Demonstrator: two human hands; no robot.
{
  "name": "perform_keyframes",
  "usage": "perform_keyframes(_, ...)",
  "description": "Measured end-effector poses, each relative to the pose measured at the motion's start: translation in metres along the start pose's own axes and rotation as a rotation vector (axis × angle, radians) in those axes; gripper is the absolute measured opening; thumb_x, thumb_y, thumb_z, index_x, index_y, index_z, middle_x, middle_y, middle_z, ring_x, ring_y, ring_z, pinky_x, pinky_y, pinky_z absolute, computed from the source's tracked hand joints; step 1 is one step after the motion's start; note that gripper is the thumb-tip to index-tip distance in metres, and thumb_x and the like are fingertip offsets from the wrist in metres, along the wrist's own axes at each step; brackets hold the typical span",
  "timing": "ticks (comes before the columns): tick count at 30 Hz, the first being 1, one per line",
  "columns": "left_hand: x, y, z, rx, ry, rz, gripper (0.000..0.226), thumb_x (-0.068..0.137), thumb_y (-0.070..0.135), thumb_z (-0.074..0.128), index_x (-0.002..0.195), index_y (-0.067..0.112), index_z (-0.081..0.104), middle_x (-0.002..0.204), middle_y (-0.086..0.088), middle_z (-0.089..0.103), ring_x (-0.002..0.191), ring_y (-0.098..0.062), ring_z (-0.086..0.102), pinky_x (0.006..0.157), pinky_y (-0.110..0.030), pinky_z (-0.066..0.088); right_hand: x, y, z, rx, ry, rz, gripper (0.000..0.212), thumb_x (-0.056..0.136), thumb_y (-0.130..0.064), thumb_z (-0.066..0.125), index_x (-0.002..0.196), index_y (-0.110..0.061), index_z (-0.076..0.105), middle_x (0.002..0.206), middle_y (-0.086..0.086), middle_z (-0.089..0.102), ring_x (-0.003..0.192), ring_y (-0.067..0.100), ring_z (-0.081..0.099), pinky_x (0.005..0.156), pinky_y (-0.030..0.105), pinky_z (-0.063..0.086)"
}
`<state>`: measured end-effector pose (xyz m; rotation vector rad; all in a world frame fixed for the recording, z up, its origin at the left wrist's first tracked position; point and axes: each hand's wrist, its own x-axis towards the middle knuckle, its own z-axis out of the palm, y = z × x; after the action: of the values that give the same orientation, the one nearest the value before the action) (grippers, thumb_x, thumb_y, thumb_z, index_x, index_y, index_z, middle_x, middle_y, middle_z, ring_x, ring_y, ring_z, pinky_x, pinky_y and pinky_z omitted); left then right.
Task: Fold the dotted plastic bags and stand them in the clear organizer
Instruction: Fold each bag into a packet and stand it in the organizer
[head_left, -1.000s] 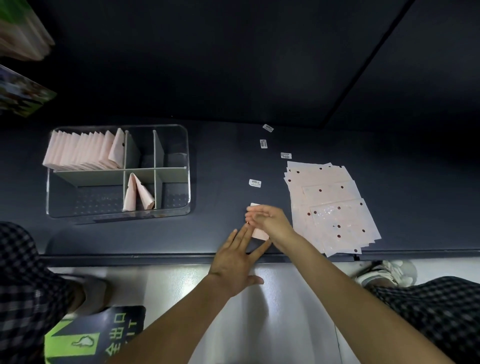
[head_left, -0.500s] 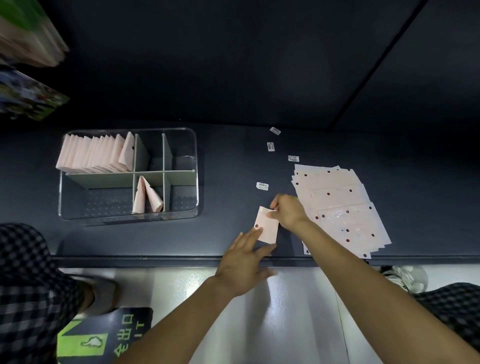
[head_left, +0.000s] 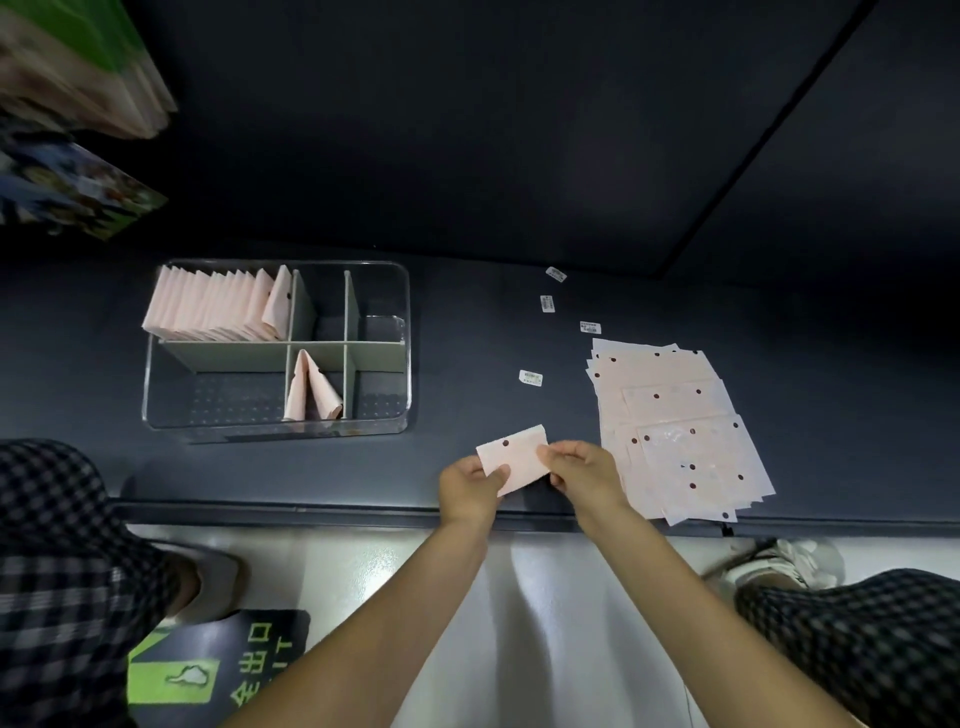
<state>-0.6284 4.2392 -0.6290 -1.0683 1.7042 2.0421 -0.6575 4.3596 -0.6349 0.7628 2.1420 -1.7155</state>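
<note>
Dark counter (head_left: 467, 322) across the whole middle, front edge running just below the hands. Pale floor beneath, with checked trouser legs at both lower corners and a green-and-black floor sign (head_left: 208, 670) at lower left.

Clear organizer (head_left: 408, 332) on the counter's left part, split by grey-green dividers into several compartments. Back left compartment packed with a row of folded pink bags (head_left: 208, 306) standing on edge, the last one leaning against the divider. Front middle compartment holding two more folded bags (head_left: 311, 387), tilted apart at the bottom and meeting at the top (a small tent shape). Other compartments showing only the dotted base.

Flat stack of unfolded dotted bags (head_left: 675, 415) on the counter's right part, fanned loosely, near corner reaching the counter's edge, just beside the right hand.

One folded bag (head_left: 514, 457), pink with a dark dot near its left end, held between both hands just above the counter near the front edge, tilted with its right end higher. Left hand (head_left: 470, 491) gripping the lower left corner, thumb on top. Right hand (head_left: 584, 470) pinching the right end with curled fingers.

Four small white barcode stickers (head_left: 530, 378) scattered on the counter between organizer and stack.
</note>
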Motion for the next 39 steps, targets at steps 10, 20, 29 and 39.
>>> perform_keyframes(10,0.014,0.116,-0.108,1.235,-0.33,0.568,0.012,0.087,0.014,0.063,0.098,0.015,0.067,0.089,0.001,0.064,0.087,-0.018,0.058,0.076,-0.027,0.043,-0.037,-0.051,0.049,-0.504,-0.344,-0.508,0.011,0.083,-0.016,0.07,0.079,-0.027,0.069,0.075,-0.016,0.066,0.065,-0.01,0.057,0.064,0.004,0.041)
perform_keyframes(20,0.039,0.104,-0.174,1.529,0.182,0.707,0.037,0.1,0.042,0.029,0.114,0.024,0.059,0.116,-0.008,0.053,0.106,-0.026,0.05,0.085,-0.035,0.04,-0.046,-0.08,0.108,-0.446,-0.084,-0.499,0.017,0.082,-0.024,0.067,0.066,-0.029,0.063,0.061,-0.016,0.063,0.061,-0.005,0.057,0.056,0.006,0.039)
perform_keyframes(29,0.055,0.096,-0.204,1.539,0.255,0.723,0.039,0.1,0.046,0.027,0.114,0.025,0.057,0.116,-0.003,0.05,0.109,-0.023,0.045,0.087,-0.036,0.036,-0.047,-0.104,0.176,-0.762,-0.049,-0.63,0.009,0.085,-0.028,0.06,0.079,-0.023,0.065,0.077,-0.007,0.068,0.079,0.019,0.063,0.065,0.028,0.045)
perform_keyframes(39,0.057,0.089,-0.215,1.246,0.142,0.634,0.033,0.1,0.038,0.033,0.117,0.021,0.056,0.118,-0.002,0.049,0.113,-0.023,0.045,0.089,-0.035,0.042,-0.044,-0.096,0.228,-1.089,-0.042,-0.546,0.02,0.087,-0.02,0.051,0.096,-0.016,0.067,0.101,0.01,0.068,0.096,0.031,0.063,0.072,0.031,0.048)
